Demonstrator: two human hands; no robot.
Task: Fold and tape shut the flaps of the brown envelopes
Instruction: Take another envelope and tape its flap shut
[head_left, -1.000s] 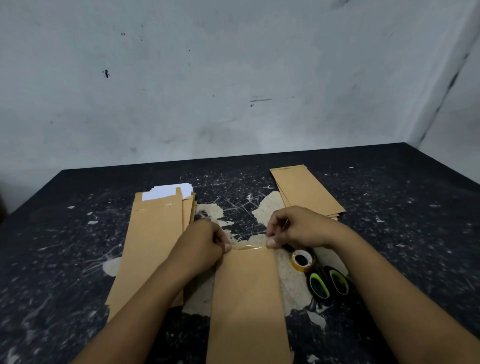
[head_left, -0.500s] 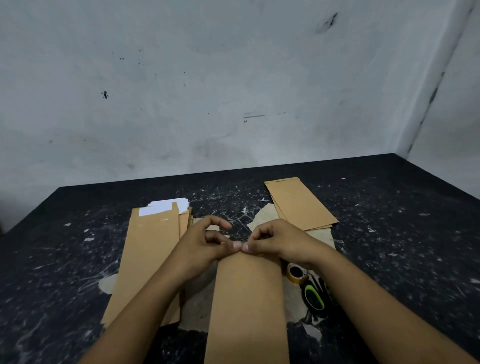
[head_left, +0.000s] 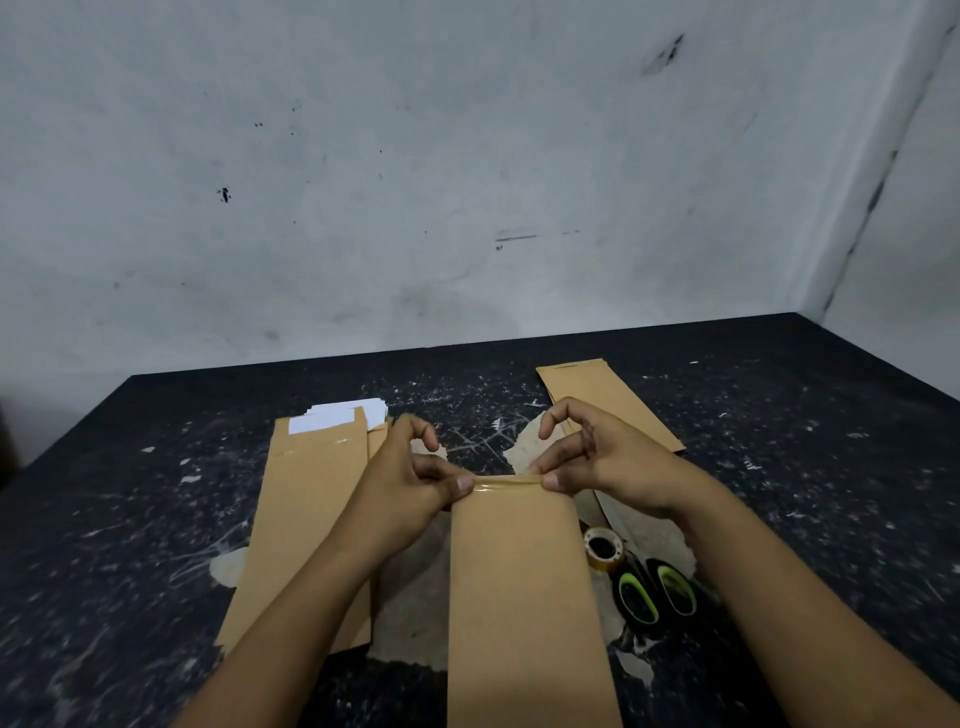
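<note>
Brown envelope (head_left: 524, 587) lies lengthwise on the black counter (head_left: 831, 467) straight ahead of me, its near end running off the bottom of the view and its far, folded end at about 12 o'clock from my wrists. A glossy strip of clear tape (head_left: 506, 482) runs across that far edge. My left hand (head_left: 410, 478) sits at the envelope's 11 o'clock corner, thumb and a finger pinching the left end of the tape, with the index finger arched up above. My right hand (head_left: 597, 457) mirrors it at the 1 o'clock corner, pinching the right end of the tape, index finger also curled high. So both sets of fingers are closed on the tape at the envelope's far edge, one at each corner, with the strip stretched between them.

At 9 o'clock from the envelope, partly under my left forearm, lies a stack of brown envelopes (head_left: 306, 519) with white paper (head_left: 337, 415) sticking out of its far end. At 1 o'clock beyond my right hand lies a second pile of envelopes (head_left: 597, 389), flat on the counter. At 3 o'clock, just beside the envelope's right edge, stands a roll of tape (head_left: 603, 550), and just past it lie scissors with black and green handles (head_left: 655, 597).
</note>
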